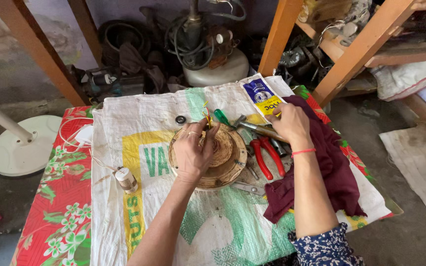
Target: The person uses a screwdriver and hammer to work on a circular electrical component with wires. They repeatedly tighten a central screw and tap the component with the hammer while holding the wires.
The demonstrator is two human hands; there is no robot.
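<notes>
A round copper-wound motor coil (227, 156) lies in the middle of a white woven sack (139, 128). My left hand (193, 150) rests on top of the coil, its fingers pinching at the winding near short yellow and red wire ends (207, 116). My right hand (289, 124) lies just right of the coil and grips the handle of a hammer (253, 126). Red-handled pliers (267, 157) sit beside the coil under my right wrist. A green-handled screwdriver (221, 116) lies behind the coil.
A maroon cloth (334, 167) is bunched at the right. A small cylindrical capacitor (125, 179) with a white wire lies left of the coil. A floral cloth (60, 197) covers the low table. A white fan base (23, 145) stands left; wooden shelf legs (356, 51) and a pump behind.
</notes>
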